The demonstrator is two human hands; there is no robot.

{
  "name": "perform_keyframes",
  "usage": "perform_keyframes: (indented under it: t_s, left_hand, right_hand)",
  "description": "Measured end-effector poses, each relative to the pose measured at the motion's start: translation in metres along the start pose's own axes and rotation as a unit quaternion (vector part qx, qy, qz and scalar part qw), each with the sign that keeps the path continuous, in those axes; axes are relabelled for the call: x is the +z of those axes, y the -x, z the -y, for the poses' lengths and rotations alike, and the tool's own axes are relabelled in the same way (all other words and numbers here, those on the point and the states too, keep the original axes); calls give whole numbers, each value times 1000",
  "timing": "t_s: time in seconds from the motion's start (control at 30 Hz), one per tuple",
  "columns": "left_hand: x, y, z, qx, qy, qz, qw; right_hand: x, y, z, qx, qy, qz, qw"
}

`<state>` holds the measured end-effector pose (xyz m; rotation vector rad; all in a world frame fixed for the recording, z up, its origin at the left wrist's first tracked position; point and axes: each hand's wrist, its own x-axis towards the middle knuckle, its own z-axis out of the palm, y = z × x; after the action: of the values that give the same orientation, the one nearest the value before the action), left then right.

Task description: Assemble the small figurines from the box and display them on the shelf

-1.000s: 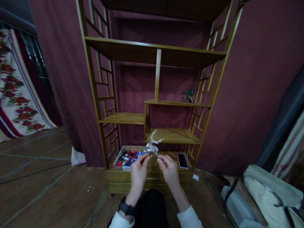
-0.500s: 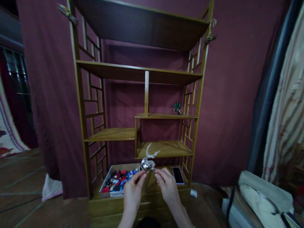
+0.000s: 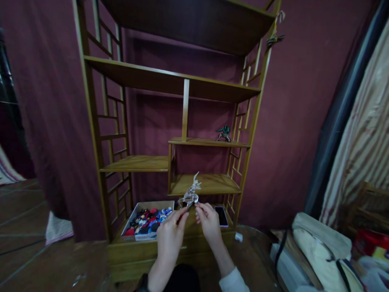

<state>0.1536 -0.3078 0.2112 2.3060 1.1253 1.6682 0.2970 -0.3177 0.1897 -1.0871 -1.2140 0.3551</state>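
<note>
head view: a thin clear figure pinched by fingertips above the bottom shelf

the left hand point(image 3: 169, 239) and the right hand point(image 3: 209, 221) meet in front of the wooden shelf unit point(image 3: 136, 163). their fingertips are pressed together under a small clear figure point(image 3: 191, 195) with antler-like prongs. the figure stands at 12 o'clock from both hands, in the air and level with the lowest shelf opening. it seems that only its legs or base are pinched, though the exact contact is too small to make out.

the risk, as i judge it, lies in that narrow hold. the piece looks smooth and glassy, so a slight twist between the two pinches could snap a thin leg or prong. it could also slip out and fall onto the wood below. the light is dim and the body see-through, which makes its edges hard to judge.

at 9 o'clock from the hands an open shallow box point(image 3: 154, 203) sits on the bottom shelf. it is filled with a jumble of small red, blue and dark pieces, too small to name. a phone point(image 3: 221, 215) lies flat at 2 o'clock from the right hand. a green figure point(image 3: 224, 133) stands on a higher shelf, at 1 o'clock from the clear one.
</note>
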Motion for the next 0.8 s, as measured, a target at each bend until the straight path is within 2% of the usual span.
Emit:
perform_keyframes:
  t_s: [0.13, 0.3, 0.5, 0.67, 0.8]
  left_hand:
    - [-8, 7, 1, 79, -125, 15, 989]
    - [-16, 13, 11, 146, -249, 90, 953]
    - [-20, 23, 35, 153, -276, 175, 932]
    - [-19, 41, 58, 136, -245, 214, 936]
    - [-14, 56, 75, 117, -233, 240, 935]
  right_hand:
    - [10, 5, -10, 26, -34, 7, 999]
    - [24, 15, -28, 57, -43, 9, 997]
    - [45, 37, -60, 92, -45, 24, 994]
    - [62, 58, -86, 126, -30, 50, 990]
    - [72, 73, -106, 137, -14, 43, 990]
